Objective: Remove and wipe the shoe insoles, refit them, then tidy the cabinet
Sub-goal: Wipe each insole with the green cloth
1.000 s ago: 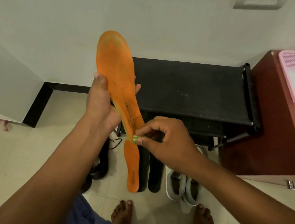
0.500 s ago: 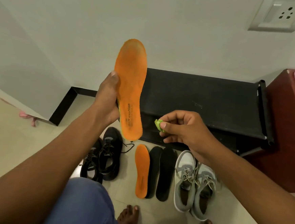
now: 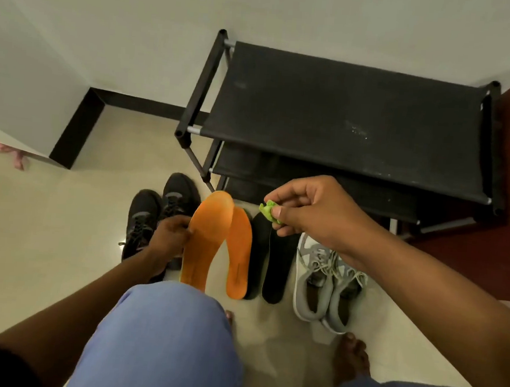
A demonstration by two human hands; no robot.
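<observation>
Four insoles (image 3: 240, 253) (two orange), four shoes (image 3: 326, 278).

A home entryway corner. Beyond the fingers stands a black fabric shoe rack (image 3: 345, 118). Sneakers (image 3: 326, 284) sit below them on floor tiles (image 3: 45, 238).

The left hand (image 3: 169, 235) brought the orange insole (image 3: 205, 241) down from in front of the wall to floor level, beside the second orange insole (image 3: 239, 253) and partly overlapping it. The right hand (image 3: 310, 211) drew away with the green cloth (image 3: 269, 212) and lifted clear.
</observation>
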